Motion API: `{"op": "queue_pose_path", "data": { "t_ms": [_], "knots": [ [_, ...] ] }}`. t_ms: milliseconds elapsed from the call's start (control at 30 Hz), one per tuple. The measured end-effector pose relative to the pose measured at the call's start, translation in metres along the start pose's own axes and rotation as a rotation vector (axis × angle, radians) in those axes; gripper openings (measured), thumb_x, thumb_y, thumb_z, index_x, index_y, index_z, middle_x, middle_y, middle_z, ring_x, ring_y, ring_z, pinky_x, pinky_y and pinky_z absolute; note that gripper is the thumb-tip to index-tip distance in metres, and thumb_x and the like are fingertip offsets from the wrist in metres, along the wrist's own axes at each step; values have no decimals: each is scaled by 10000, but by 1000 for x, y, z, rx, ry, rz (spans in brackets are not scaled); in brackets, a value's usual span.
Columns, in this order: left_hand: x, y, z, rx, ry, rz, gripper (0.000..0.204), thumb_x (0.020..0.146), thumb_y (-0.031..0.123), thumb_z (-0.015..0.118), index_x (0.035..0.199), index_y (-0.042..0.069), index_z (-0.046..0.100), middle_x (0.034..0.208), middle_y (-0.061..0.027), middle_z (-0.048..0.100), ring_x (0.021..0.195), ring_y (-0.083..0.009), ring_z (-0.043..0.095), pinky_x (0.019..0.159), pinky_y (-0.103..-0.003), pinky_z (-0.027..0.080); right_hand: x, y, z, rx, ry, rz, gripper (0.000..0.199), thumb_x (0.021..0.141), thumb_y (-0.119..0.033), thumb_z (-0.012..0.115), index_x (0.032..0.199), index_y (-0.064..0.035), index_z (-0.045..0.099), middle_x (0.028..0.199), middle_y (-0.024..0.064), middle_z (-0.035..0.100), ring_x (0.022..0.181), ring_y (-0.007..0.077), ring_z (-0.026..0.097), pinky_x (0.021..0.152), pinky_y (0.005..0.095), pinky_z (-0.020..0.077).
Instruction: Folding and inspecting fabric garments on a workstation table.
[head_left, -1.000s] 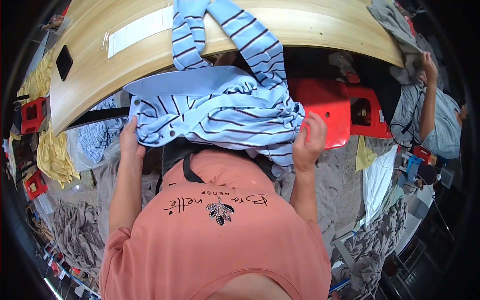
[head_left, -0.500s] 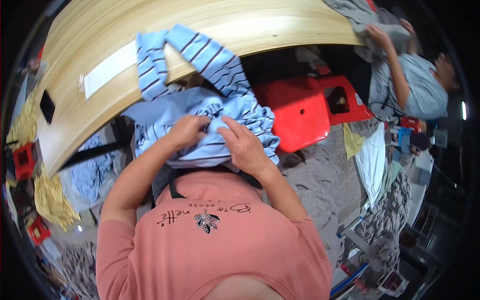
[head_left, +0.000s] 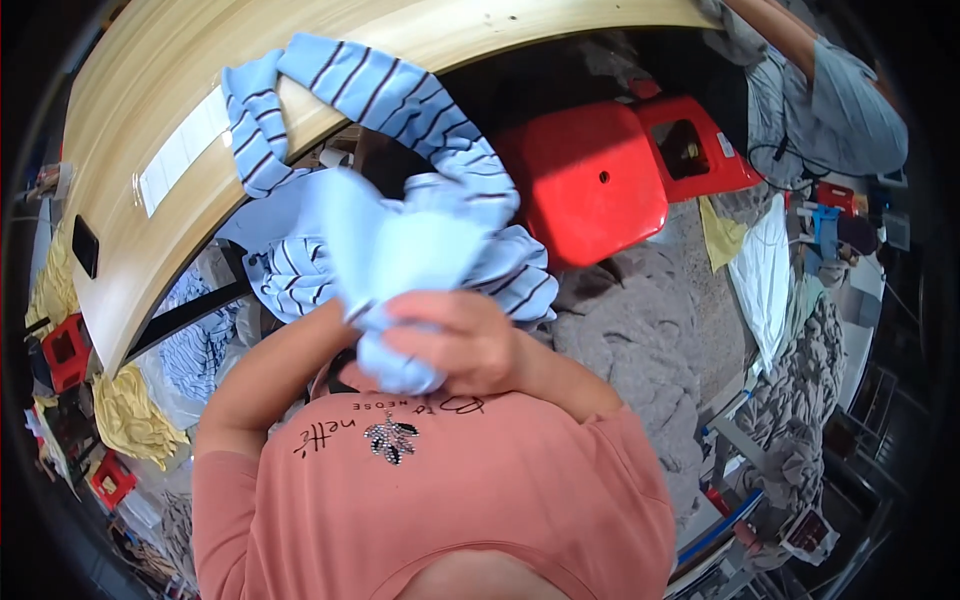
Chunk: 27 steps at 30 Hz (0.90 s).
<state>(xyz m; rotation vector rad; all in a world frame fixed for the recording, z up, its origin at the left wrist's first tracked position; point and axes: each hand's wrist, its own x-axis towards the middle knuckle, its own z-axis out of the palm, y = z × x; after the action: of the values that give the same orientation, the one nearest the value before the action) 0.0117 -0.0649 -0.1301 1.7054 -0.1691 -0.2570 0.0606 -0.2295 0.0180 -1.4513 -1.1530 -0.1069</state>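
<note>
Since half a second ago: bundled tighter and drawn in against the chest, the light blue striped shirt (head_left: 400,240), with both hands brought together over its near end. Closed around a bunched wad of pale cloth, the right hand (head_left: 470,345), fingers curled over the top, knuckles up. Mostly hidden behind the cloth, the left hand (head_left: 352,312); only the forearm and wrist clearly shown, so cannot tell how firmly shut, though pressed into the same wad.

From the grip, up and away toward the wooden table (head_left: 140,120): the rest of the shirt. Long axis running from the chest outward and to the left, one striped sleeve arching over the table edge, the loop draped onto the tabletop. Body of the shirt hanging between table edge and chest, just above the hands.

Nearer to the free sleeve end: the left hand's side. Nearer to the bulk gathered at the right of the bundle: the right hand.

Beyond the bundle, a red stool (head_left: 590,180) beneath the table; grey cloth (head_left: 640,320) heaped on the floor beside it. At the upper right, another person's sleeve (head_left: 830,100), well apart.
</note>
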Motion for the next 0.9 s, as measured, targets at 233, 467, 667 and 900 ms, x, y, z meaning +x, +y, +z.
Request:
{"op": "queue_pose_path", "data": {
  "t_ms": [233, 467, 667, 900],
  "knots": [
    [33, -17, 33, 178, -55, -17, 406, 844, 233, 488, 1200, 37, 481, 1198, -155, 489, 1075, -253, 469, 921, -347, 369, -9, -3, -9, 20, -176, 46, 253, 635, -30, 614, 884, -2, 578, 957, 139, 588, 739, 261, 590, 601, 324, 462],
    [70, -42, 16, 398, -23, -69, 406, 909, 232, 390, 1258, 26, 417, 1267, -155, 419, 1177, -216, 391, 1002, -325, 323, -41, 3, -34, -222, 136, 184, 254, 605, 38, 603, 854, 5, 567, 882, 151, 598, 732, 279, 605, 626, 288, 471],
    [81, 191, -32, 771, -60, 666, 216, 728, 238, 594, 870, 78, 623, 962, -126, 578, 963, -287, 538, 861, -364, 418, -40, 9, -75, 258, 907, 542, 189, 847, -126, 460, 869, 18, 581, 917, 121, 597, 764, 137, 556, 691, 242, 443],
    [63, 314, -3, 708, -654, 252, 401, 779, 230, 548, 1057, -58, 544, 1052, -217, 555, 955, -302, 554, 817, -410, 436, -63, 24, -119, 123, 983, 510, 328, 886, -252, 412, 1079, 3, 483, 1081, 155, 521, 942, 215, 509, 831, 357, 394]
  ]
}}
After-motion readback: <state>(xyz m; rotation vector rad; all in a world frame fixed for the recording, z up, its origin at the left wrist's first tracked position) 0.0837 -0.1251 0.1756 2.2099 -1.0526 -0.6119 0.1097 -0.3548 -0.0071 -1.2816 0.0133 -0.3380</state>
